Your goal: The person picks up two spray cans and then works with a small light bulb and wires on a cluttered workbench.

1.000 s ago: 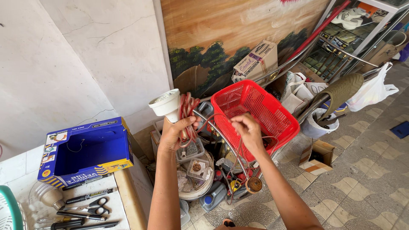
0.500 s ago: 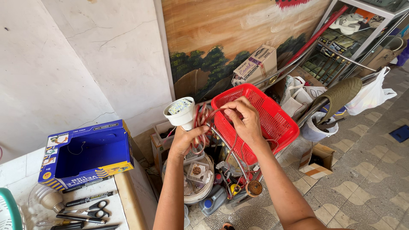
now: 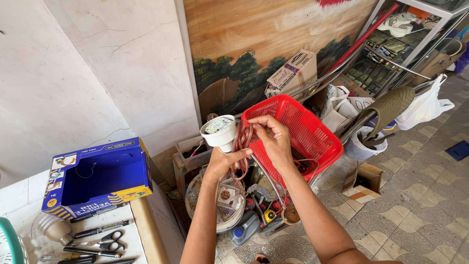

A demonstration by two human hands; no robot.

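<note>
Shifted rightward with the coil since earlier: left hand [image 3: 221, 164] clamped around white lamp base [image 3: 218, 132] and red wire coil [image 3: 242, 139]. Right hand [image 3: 271, 139] fingertips pinching wire just beside. Winding step, seemingly; next loop needs steady tension.

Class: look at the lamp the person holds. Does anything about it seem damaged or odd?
Yes. The lamp in the left hand lacks its dome, so its small light chips show bare. The right hand holds its red wire, bunched in loops.

Looks like a cluttered home repair corner: pens and scissors [image 3: 108, 240] on the tabletop [image 3: 139, 230], oil jugs [image 3: 243, 228] (lower than the fingers), red basket [image 3: 312, 132], cardboard boxes [image 3: 291, 72].
</note>
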